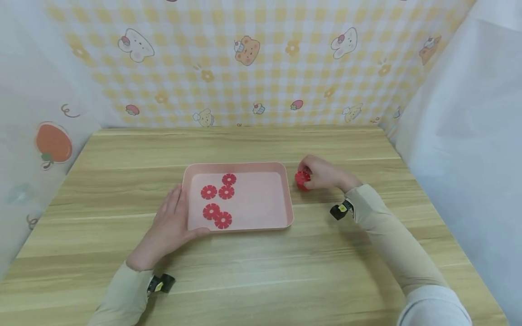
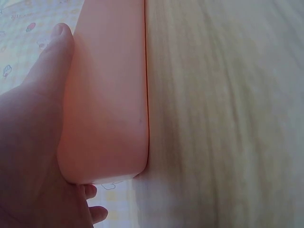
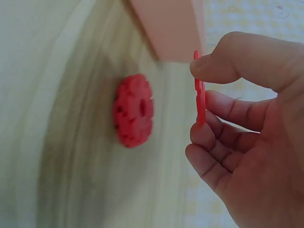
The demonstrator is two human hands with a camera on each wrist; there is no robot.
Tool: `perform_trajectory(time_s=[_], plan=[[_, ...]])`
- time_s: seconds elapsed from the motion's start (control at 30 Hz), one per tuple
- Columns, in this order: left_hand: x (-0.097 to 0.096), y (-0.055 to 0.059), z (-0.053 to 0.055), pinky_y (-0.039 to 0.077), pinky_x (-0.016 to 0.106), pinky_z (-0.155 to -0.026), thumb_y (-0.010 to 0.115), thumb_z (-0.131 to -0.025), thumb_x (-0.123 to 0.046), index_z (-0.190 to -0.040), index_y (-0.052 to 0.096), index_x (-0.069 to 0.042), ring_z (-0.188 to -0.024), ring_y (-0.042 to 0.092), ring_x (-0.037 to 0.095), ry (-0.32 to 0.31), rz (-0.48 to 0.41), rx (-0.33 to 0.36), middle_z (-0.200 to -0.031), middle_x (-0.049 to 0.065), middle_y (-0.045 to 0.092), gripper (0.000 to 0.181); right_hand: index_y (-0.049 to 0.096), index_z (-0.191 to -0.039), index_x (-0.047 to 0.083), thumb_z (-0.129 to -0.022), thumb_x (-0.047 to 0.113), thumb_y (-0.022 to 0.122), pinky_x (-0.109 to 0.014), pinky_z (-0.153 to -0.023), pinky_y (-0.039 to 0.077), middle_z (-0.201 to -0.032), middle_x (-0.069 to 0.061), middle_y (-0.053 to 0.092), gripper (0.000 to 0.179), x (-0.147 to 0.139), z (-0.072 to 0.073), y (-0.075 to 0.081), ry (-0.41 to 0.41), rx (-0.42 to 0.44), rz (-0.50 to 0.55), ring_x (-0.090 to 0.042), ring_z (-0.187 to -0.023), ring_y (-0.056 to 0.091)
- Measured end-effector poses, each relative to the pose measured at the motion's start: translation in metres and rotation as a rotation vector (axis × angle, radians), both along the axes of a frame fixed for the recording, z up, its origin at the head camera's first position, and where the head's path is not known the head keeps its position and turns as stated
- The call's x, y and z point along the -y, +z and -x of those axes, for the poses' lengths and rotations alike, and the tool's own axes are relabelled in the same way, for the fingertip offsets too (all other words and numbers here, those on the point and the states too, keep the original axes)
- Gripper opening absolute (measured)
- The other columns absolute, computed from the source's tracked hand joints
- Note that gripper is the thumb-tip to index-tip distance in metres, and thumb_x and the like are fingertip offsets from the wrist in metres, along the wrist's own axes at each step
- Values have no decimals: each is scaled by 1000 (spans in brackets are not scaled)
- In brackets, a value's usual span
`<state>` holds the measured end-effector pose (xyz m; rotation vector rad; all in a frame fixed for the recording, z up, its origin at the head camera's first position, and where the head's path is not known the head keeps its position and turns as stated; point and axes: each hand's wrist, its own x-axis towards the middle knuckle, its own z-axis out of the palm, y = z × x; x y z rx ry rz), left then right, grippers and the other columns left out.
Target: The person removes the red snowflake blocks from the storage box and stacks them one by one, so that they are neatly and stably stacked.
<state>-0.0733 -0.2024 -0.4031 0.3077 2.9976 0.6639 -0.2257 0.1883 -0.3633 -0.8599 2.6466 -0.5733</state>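
A shallow pink tray (image 1: 261, 225) holds several red notched plastic discs (image 1: 209, 192), flower-shaped and lying flat in its left half. My left hand (image 1: 171, 222) rests on the tray's near left corner, thumb along the front rim and straight fingers against the left wall. In the right wrist view, my right hand (image 3: 256, 114) pinches one red notched disc (image 3: 200, 95) edge-on between thumb and fingers. It is held just above a short stack of red discs (image 3: 133, 110) on the table, right of the tray. From the head view, the fingers partly cover that stack.
The wooden table (image 1: 261, 276) extends around the tray on all sides. Behind it hangs a yellow checked cloth (image 1: 269, 81) with cartoon prints. White cloth (image 1: 461, 149) borders the right side, and a printed sheet (image 1: 24, 158) the left.
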Motion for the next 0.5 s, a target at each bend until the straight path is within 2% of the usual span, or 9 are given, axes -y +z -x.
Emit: perform_trajectory(time_s=[0.27,0.5], plan=[[-4,-1,-5,17,66,-111,79,-69,-54,-148,10,10,-142,11,47,4,8,-2,-155,30,10,123,58,-103,-2,-72,6,74,-31,-73,46,-97,-10,54,36,-11,-6,-14,-18,20,-33,-21,-83,51],[-5,-1,-8,17,66,-111,78,-69,-55,-148,10,10,-142,10,47,6,12,0,-155,30,9,123,58,-101,-2,-73,5,74,-32,-74,46,-96,-11,54,33,-14,-7,-18,-2,11,-38,-22,-84,51]])
